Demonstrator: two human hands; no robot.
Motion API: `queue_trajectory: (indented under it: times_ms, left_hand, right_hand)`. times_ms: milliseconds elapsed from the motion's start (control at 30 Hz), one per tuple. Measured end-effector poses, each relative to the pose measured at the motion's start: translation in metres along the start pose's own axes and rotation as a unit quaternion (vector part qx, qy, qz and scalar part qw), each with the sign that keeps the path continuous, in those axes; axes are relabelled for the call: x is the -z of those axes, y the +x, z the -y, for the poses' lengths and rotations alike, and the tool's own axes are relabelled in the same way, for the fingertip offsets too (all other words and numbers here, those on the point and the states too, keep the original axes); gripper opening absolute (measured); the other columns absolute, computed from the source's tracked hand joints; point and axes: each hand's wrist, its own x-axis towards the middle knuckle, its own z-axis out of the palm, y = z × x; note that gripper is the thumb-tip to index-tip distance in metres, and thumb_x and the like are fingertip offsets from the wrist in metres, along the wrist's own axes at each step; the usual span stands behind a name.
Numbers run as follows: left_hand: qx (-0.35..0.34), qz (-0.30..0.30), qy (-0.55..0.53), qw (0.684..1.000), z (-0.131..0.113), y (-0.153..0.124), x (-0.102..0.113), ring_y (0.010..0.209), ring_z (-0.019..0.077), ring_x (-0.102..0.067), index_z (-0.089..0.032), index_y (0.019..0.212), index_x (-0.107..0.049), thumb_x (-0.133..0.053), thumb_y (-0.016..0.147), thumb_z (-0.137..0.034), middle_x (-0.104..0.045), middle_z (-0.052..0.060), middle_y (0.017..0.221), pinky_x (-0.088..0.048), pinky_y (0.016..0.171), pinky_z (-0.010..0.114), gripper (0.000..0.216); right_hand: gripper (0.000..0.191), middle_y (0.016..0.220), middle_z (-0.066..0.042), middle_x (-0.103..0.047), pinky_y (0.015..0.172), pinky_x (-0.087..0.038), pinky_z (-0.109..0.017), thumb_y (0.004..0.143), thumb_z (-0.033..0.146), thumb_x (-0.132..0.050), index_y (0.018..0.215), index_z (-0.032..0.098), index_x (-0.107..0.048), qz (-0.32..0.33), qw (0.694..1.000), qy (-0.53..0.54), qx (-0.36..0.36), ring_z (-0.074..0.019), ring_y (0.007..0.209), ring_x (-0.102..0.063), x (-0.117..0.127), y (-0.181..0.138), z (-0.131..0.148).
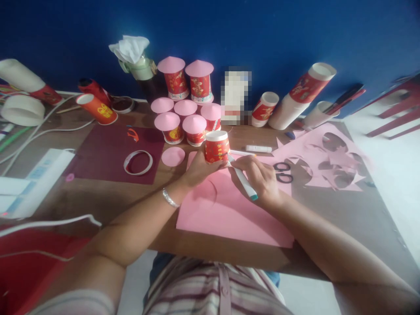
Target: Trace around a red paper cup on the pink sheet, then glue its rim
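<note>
My left hand [200,168] is closed around a red paper cup [216,148] with gold print, its white end facing up. A white marker [243,180] with a teal end is gripped in my right hand [260,175], and its tip meets the cup's lower right side. Both hands are above a large pink paper sheet [236,214]. Behind the cup stand several red cups topped with pink paper cones [194,124]. A flat pink disc [173,156] lies left of my left hand. Black-handled scissors [284,173] rest just right of my right hand.
Cut pink paper scraps [331,157] spread over the table's right side. A white cup ring [138,162] sits on a maroon sheet [111,153] at left. Along the blue wall are stacked cups [305,94], a pen cup [320,113] and a white marker cap or pen [258,148].
</note>
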Motion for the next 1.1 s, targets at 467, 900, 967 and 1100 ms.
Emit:
queue_trajectory:
  times_ms: [467,900,967,1100]
  left_hand:
    - [0.001,0.033,-0.052,0.998,0.0080,0.0013,0.0049,0.085,0.0164,-0.067,-0.017,0.095,-0.066,-0.093,0.077,-0.032,-0.069,0.004,0.091,-0.063,0.086,0.039,0.036]
    - [0.005,0.077,-0.064,0.995,0.0020,0.0016,0.0079,0.094,0.0190,-0.065,-0.018,0.102,-0.071,-0.088,0.081,-0.028,-0.070,0.003,0.099,-0.056,0.086,0.035,0.029]
    - [0.009,0.076,-0.072,0.994,0.0046,0.0017,0.0086,0.098,0.0203,-0.067,-0.018,0.105,-0.071,-0.089,0.081,-0.027,-0.072,0.004,0.101,-0.057,0.089,0.036,0.031]
    - [0.004,0.076,-0.086,0.993,0.0079,0.0021,0.0097,0.097,0.0207,-0.070,-0.018,0.108,-0.073,-0.090,0.080,-0.027,-0.075,0.005,0.102,-0.060,0.089,0.038,0.034]
  right_hand:
    - [0.021,0.084,0.000,-0.068,0.058,-0.052,-0.027,0.098,0.007,-0.059,0.113,0.021,-0.056,-0.017,1.000,0.008,-0.007,-0.0146,0.069,-0.065,0.0020,0.0040,-0.0028]
    - [0.022,0.087,-0.003,-0.070,0.064,-0.061,-0.028,0.095,0.008,-0.066,0.113,0.021,-0.061,-0.056,0.997,0.061,0.012,-0.0155,0.073,-0.069,0.0053,0.0024,-0.0033]
    - [0.023,0.088,-0.003,-0.070,0.064,-0.061,-0.028,0.095,0.008,-0.066,0.114,0.021,-0.061,-0.057,0.996,0.065,0.007,-0.0155,0.074,-0.070,0.0059,0.0020,-0.0035]
    - [0.027,0.091,-0.004,-0.072,0.066,-0.062,-0.029,0.094,0.005,-0.067,0.117,0.020,-0.063,-0.051,0.996,0.067,0.008,-0.0169,0.078,-0.072,0.0069,0.0030,-0.0034]
